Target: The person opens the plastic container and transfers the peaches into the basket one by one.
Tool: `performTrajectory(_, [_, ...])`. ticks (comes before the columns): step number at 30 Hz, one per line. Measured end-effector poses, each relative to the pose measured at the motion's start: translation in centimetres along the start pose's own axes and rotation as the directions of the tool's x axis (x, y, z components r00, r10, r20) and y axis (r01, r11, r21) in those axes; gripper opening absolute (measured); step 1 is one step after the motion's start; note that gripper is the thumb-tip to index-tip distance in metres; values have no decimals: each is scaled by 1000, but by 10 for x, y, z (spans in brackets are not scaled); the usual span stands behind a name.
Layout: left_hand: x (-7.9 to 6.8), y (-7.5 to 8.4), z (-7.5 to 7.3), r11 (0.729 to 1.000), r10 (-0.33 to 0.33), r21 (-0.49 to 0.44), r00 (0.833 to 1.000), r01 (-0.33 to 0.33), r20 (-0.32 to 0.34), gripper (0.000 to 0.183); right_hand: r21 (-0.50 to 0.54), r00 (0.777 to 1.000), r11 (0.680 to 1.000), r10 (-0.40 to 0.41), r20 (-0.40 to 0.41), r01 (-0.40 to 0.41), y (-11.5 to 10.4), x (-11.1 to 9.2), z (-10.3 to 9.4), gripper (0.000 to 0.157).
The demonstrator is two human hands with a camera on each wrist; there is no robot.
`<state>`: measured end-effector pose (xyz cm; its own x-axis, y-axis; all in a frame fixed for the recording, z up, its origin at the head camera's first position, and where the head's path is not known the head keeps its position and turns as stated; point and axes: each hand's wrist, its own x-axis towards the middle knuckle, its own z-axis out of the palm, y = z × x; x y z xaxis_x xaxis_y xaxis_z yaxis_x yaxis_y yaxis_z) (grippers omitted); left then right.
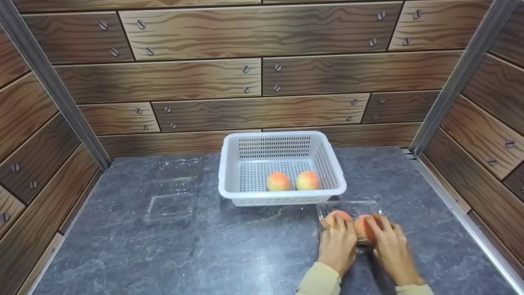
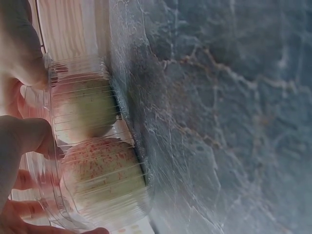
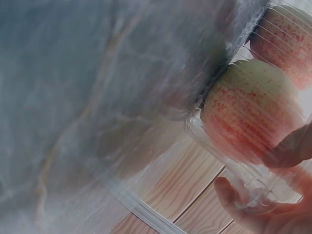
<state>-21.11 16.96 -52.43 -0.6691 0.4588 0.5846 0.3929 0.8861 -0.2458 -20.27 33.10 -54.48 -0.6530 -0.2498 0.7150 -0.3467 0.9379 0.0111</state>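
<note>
Two red-and-yellow peaches sit side by side in a clear plastic container (image 1: 348, 203) on the tabletop at right. The left hand (image 1: 339, 244) holds the left peach (image 1: 339, 214) from above, its fingers curled at the container's left side. In the left wrist view, this peach (image 2: 85, 107) shows through the ribbed clear wall. The right hand (image 1: 391, 246) holds the right peach (image 1: 363, 229), fingers bent over its top and right side. In the right wrist view, a digit touches that peach (image 3: 248, 112), and another fingertip (image 3: 226, 190) lies beside the container's corner.
A white slotted basket (image 1: 282, 196) stands behind the hands, with two more peaches, one left (image 1: 278, 181) and one right (image 1: 308, 180), near its front wall. Clear plastic containers (image 1: 172, 207) lie at the left on the grey marbled table (image 1: 204, 254). Wood-patterned panels enclose the back and sides.
</note>
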Motion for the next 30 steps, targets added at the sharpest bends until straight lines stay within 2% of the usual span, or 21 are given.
performTrajectory(16, [-1,0,0,1000,-15,-20,1000,15,3,52,-13,999,1000,7,43,-6,-1,1,0,74])
performTrajectory(24, [-2,0,1,999,-32,-21,999,31,-34,55,2,995,1000,-6,100,5,0,4,-5,76])
performTrajectory(30, [-3,1,2,999,-30,-16,999,29,-41,56,22,997,1000,-14,80,12,0,3,-7,79])
